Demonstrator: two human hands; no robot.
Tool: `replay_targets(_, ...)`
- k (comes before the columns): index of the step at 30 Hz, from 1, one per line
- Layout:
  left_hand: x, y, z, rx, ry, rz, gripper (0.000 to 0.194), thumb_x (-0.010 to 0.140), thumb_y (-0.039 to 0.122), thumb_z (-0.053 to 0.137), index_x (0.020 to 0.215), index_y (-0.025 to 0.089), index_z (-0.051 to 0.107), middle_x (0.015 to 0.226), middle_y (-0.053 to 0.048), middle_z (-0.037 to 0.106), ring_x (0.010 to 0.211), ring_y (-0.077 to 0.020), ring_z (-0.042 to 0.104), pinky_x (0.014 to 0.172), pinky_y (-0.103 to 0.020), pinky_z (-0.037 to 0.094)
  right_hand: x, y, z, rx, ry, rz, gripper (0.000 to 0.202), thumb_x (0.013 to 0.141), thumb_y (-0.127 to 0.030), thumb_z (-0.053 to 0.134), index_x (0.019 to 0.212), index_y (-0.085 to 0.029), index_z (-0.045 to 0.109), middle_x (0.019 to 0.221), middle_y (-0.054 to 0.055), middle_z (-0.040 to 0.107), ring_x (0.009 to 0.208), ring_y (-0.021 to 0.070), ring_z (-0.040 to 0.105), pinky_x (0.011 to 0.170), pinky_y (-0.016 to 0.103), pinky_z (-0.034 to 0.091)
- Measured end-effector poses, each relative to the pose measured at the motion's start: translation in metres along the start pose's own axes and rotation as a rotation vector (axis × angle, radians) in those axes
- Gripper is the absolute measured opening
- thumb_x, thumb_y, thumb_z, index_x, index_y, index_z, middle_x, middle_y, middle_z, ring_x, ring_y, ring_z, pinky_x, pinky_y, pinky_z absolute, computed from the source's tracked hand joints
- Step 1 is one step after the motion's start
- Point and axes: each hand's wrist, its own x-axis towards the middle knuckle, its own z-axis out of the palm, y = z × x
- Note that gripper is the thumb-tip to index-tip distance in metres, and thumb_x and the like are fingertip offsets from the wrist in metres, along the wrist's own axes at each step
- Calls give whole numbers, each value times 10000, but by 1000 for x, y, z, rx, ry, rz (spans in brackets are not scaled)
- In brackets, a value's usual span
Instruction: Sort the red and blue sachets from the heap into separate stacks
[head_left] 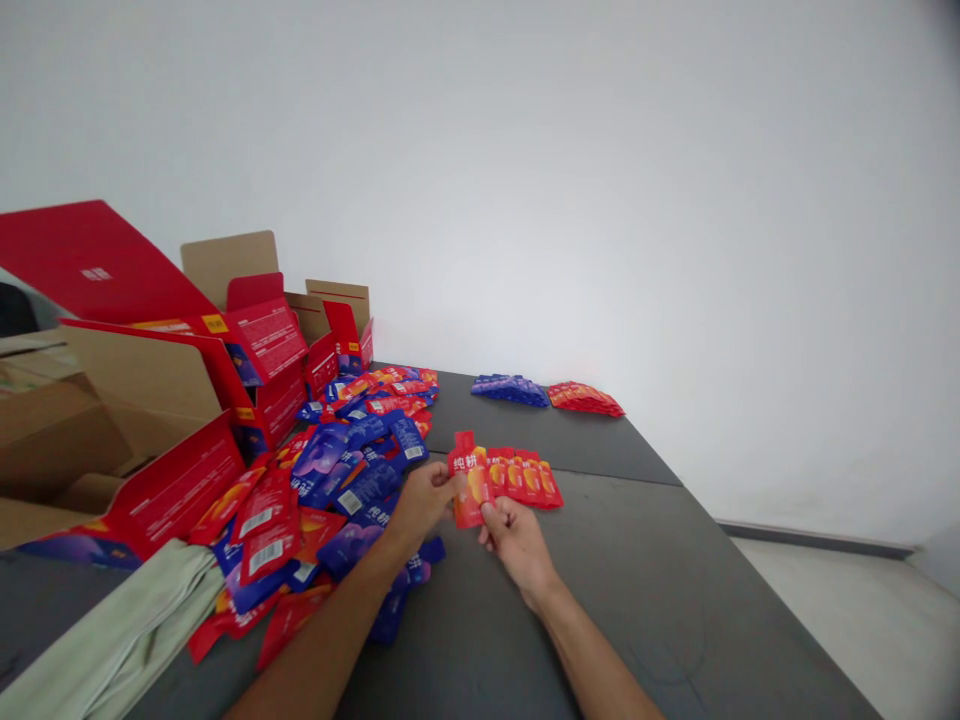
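Note:
A red pouch (470,488) with an orange picture and white lettering is held upright between my two hands. My left hand (427,495) pinches its left edge, and my right hand (515,540) grips its lower right corner with thumb and fingers. Just behind and to the right, an overlapping row of red pouches (529,478) lies on the dark table (600,580). Left of my left hand spreads a loose heap of blue pouches (367,490) mixed with red pouches (270,520), partly covered by my left forearm.
Open red cardboard boxes (172,480) stand along the left side. At the back lie a fanned row of blue pouches (510,390) and another row of red pouches (586,398). A pale green cloth (142,630) is at the lower left. A white wall borders the table's far edge.

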Motion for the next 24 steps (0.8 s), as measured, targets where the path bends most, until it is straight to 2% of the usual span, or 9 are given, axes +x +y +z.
replay_targets(3, -4, -4, 1, 24, -204, -48, 369, 611, 363, 800, 854, 140, 634, 774, -70, 719, 634, -180, 667, 574, -291, 542, 2, 0, -5, 27, 64, -19, 491, 887, -603, 492, 656, -181, 588, 556, -10, 567, 494, 106, 459, 508, 222, 334)
replay_targets(5, -5, -9, 2, 37, -246, -7, 313, 612, 318, 793, 808, 135, 631, 695, -60, 708, 573, -164, 648, 575, -294, 537, 2, 0, -8, 32, 67, -30, 494, 886, -607, 493, 664, -179, 599, 572, 3, 587, 508, 114, 479, 523, 227, 348)
replay_targets(7, -4, -12, 3, 44, -214, 16, 255, 605, 273, 775, 751, 140, 614, 626, -47, 691, 508, -156, 622, 541, -292, 521, 1, -2, -9, 29, 45, -40, 486, 885, -601, 501, 672, -177, 608, 586, 13, 609, 527, 121, 504, 540, 231, 365)
replay_targets(10, -1, -11, 3, 74, -177, -43, 231, 545, 209, 769, 685, 149, 596, 561, -25, 662, 462, -160, 595, 486, -273, 479, -2, -5, -11, 13, -10, -60, 471, 893, -582, 507, 684, -175, 618, 605, 21, 637, 557, 130, 538, 568, 237, 386)
replay_targets(13, 0, -4, 2, 42, -137, 8, 195, 610, 273, 743, 701, 142, 632, 635, -30, 684, 533, -150, 608, 531, -249, 459, -4, -7, -11, -7, -55, -81, 482, 904, -574, 495, 660, -175, 611, 594, 18, 640, 556, 130, 550, 580, 238, 395)
replay_targets(16, -1, 2, 0, 23, 29, 111, 250, 709, 391, 689, 703, 143, 659, 656, -18, 676, 561, -129, 585, 551, -227, 423, -6, -6, -8, 3, -95, -88, 484, 906, -573, 490, 646, -179, 598, 587, 17, 645, 545, 127, 554, 584, 237, 406)
replay_targets(19, -1, 2, 1, 46, 158, 90, 284, 686, 419, 708, 645, 143, 654, 571, 2, 626, 510, -116, 533, 514, -219, 373, -6, -4, -4, 19, -104, -75, 483, 904, -569, 492, 632, -182, 591, 571, 15, 642, 525, 124, 548, 573, 236, 407)
replay_targets(22, -2, 1, 2, -84, 133, 40, 302, 666, 425, 725, 730, 133, 687, 638, -18, 663, 557, -135, 569, 555, -237, 414, -6, -3, -1, 55, -102, -61, 464, 903, -540, 510, 616, -183, 583, 553, 10, 636, 506, 117, 530, 559, 232, 390)
replay_targets(24, -1, 0, 3, -171, 125, 58, 345, 672, 462, 728, 762, 132, 683, 669, -22, 670, 584, -139, 581, 577, -244, 433, -6, -2, -1, 69, -117, -48, 448, 898, -519, 523, 610, -182, 584, 546, 8, 635, 493, 112, 514, 545, 229, 374)
